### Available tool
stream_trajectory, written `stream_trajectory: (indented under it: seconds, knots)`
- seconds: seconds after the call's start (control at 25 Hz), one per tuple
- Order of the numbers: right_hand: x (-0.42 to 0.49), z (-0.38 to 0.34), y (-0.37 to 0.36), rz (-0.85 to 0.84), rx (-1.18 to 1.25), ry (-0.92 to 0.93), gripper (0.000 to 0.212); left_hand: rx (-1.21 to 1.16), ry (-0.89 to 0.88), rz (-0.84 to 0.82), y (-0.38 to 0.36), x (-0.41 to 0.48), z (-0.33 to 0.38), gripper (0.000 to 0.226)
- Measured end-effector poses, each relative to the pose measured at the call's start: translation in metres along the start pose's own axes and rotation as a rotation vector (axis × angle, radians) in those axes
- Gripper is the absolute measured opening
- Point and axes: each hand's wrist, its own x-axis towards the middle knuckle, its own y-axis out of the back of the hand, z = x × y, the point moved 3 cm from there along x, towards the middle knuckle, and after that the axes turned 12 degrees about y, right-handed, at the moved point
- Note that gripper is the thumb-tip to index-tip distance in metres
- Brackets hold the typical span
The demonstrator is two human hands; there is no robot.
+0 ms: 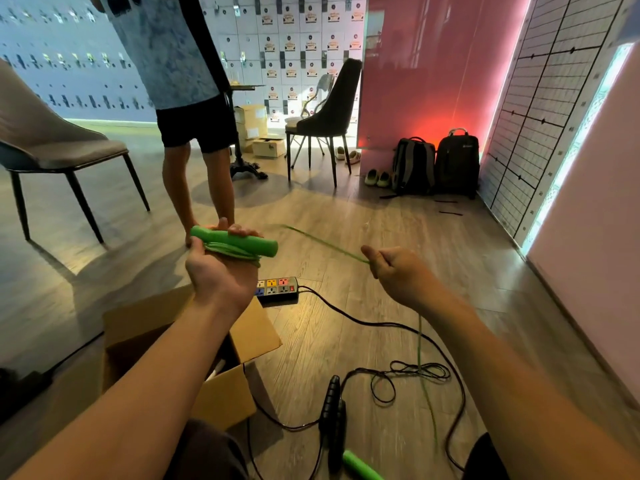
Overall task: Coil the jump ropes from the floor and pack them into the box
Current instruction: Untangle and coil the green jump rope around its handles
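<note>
Green jump rope (242, 254) is getting coiled, roughly centre frame. Left hand (216, 271) is sitting palm up, fingers wrapping round one green handle (239, 241) plus a bundle of loops bunching up under it. That handle is lying pretty much left-to-right across the frame, dipping a bit at its right end.

Right hand (398, 271) is hanging out to the right of it, well apart, thumb and fingers pinching the cord, with a blurry stretch angling up-left from the pinch. Below the pinch the rest is dropping to the floor at lower right and trailing toward the other green handle (362, 465) at the bottom edge. So I'm guessing the slack is all coming from below-right, and the right hand is the nearer one for feeding the next loop across.

Cardboard box (225, 393) is sitting open under the left forearm, lower left. Black jump rope (334, 410) is lying uncoiled just right of it, with a power strip (277, 289) sitting past the box flap.
</note>
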Motion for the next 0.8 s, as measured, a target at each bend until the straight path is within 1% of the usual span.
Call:
stream_trajectory:
  seconds: [0.04,0.12,0.16,0.2,0.24,0.28,0.32,0.36,0.4,0.44,0.48,0.52,0.64,0.68,0.72,0.76,0.8]
  knots:
    - [-0.001,0.0,0.003,0.001,-0.017,0.034,0.045,0.005,-0.052,0.068,0.005,0.002,0.008,0.05]
    - [-0.005,-0.003,0.007,-0.086,-0.062,0.107,0.034,0.037,-0.139,0.207,0.015,0.004,0.021,0.05]
    - [-0.007,-0.006,0.005,-0.149,-0.066,0.134,0.032,0.07,-0.166,0.269,0.018,0.004,0.024,0.048]
    - [-0.009,-0.011,0.002,-0.192,-0.057,0.16,0.036,0.131,-0.181,0.316,0.02,0.003,0.024,0.045]
    - [-0.009,-0.017,-0.001,-0.197,-0.029,0.188,0.043,0.24,-0.19,0.348,0.022,0.004,0.022,0.042]
    - [-0.009,-0.025,-0.002,-0.167,0.032,0.214,0.049,0.404,-0.195,0.364,0.022,0.004,0.017,0.039]
    - [-0.008,-0.032,-0.001,-0.116,0.116,0.236,0.052,0.618,-0.193,0.359,0.021,0.004,0.011,0.036]
    - [-0.007,-0.037,0.001,-0.057,0.209,0.251,0.05,0.848,-0.177,0.32,0.017,0.001,0.004,0.033]
    - [-0.006,-0.04,0.005,-0.002,0.302,0.251,0.043,1.054,-0.13,0.26,0.016,0.0,-0.005,0.033]
    - [-0.005,-0.04,0.009,0.039,0.375,0.241,0.033,1.194,-0.033,0.19,0.012,-0.004,-0.015,0.035]
    - [-0.004,-0.038,0.012,0.074,0.417,0.235,0.023,1.282,0.102,0.123,0.011,-0.007,-0.026,0.039]
    - [-0.003,-0.034,0.013,0.113,0.425,0.242,0.019,1.355,0.244,0.055,0.008,-0.013,-0.036,0.047]
    - [-0.001,-0.023,0.009,0.246,0.335,0.26,0.023,1.584,0.61,-0.148,-0.002,-0.03,-0.058,0.073]
    - [-0.001,-0.019,0.007,0.283,0.292,0.249,0.026,1.605,0.697,-0.218,-0.008,-0.036,-0.065,0.078]
    - [0.0,-0.016,0.006,0.309,0.26,0.232,0.031,1.576,0.765,-0.278,-0.013,-0.041,-0.072,0.08]
    - [0.0,-0.013,0.005,0.317,0.236,0.212,0.036,1.498,0.819,-0.322,-0.021,-0.047,-0.078,0.08]
    - [0.0,-0.01,0.003,0.296,0.205,0.19,0.044,1.362,0.86,-0.341,-0.026,-0.051,-0.082,0.078]
